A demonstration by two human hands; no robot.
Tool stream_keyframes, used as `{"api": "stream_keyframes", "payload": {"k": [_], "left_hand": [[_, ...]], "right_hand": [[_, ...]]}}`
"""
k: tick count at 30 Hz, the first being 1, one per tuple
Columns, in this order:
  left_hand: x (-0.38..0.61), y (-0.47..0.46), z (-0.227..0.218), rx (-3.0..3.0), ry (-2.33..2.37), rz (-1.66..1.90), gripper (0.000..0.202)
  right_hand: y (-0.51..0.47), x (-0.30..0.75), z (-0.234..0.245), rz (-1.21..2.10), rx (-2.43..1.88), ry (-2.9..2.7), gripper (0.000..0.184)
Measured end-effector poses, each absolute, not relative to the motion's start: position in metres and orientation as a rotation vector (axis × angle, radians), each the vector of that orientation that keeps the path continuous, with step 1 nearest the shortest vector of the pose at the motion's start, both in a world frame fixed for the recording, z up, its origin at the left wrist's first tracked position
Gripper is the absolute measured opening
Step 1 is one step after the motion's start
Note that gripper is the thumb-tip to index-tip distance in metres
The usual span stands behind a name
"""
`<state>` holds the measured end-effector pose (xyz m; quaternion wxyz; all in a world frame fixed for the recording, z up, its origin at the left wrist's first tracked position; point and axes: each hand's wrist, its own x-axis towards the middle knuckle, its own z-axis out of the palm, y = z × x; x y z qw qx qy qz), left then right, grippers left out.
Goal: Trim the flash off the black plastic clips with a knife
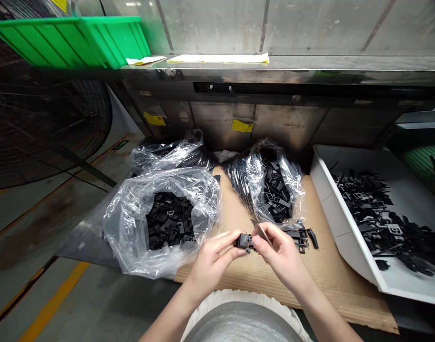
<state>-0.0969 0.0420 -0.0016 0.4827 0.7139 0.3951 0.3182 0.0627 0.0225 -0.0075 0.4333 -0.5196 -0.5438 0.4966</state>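
My left hand (217, 251) pinches a small black plastic part (242, 241) between thumb and fingertips, above the cardboard sheet (235, 270). Right beside it, my right hand (279, 249) is closed on a thin, flat, blade-like piece (263, 233) with a dark pointed tip. The fingers partly hide where that piece and the black part come together, so I cannot tell whether they touch. Several black plastic pieces (303, 237) lie on the cardboard just behind my right hand.
Open clear plastic bags of black parts, a left one (125, 223) and a right one (297, 185), stand on the table. Another bag (164, 156) is behind. A white tray (345, 228) of black pieces sits right. A green bin (114, 42) and fan (42, 118) are left.
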Motion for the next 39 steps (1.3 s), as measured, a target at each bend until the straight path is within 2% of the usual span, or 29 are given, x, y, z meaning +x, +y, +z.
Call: {"api": "stream_keyframes", "payload": {"k": [7, 11, 13, 17, 20, 31, 39], "left_hand": [[-0.1, 0.041, -0.002, 1.689, 0.936, 0.773, 0.017], [-0.096, 0.038, -0.001, 1.775, 0.996, 0.838, 0.012], [-0.096, 0.037, -0.001, 1.857, 1.067, 0.935, 0.012], [-0.097, 0.035, -0.004, 1.99, 0.993, 1.061, 0.017], [-0.097, 0.034, -0.006, 2.034, 0.912, 1.065, 0.021], [-0.1, 0.03, -0.003, 2.015, 0.912, 1.053, 0.02], [-0.099, 0.025, 0.001, 1.912, 0.853, 0.976, 0.016]], "right_hand": [[0.038, 0.054, -0.016, 1.232, -1.299, -1.342, 0.021], [0.026, 0.063, -0.02, 1.221, -1.309, -1.328, 0.017], [0.014, 0.068, -0.023, 1.116, -1.344, -1.368, 0.018], [-0.007, 0.075, -0.024, 0.702, -1.339, -1.667, 0.024], [-0.012, 0.076, -0.019, 0.583, -1.329, -1.833, 0.029], [-0.013, 0.067, -0.015, 0.539, -1.376, -1.864, 0.027], [-0.003, 0.083, -0.02, 0.54, -1.498, -1.616, 0.022]]}}
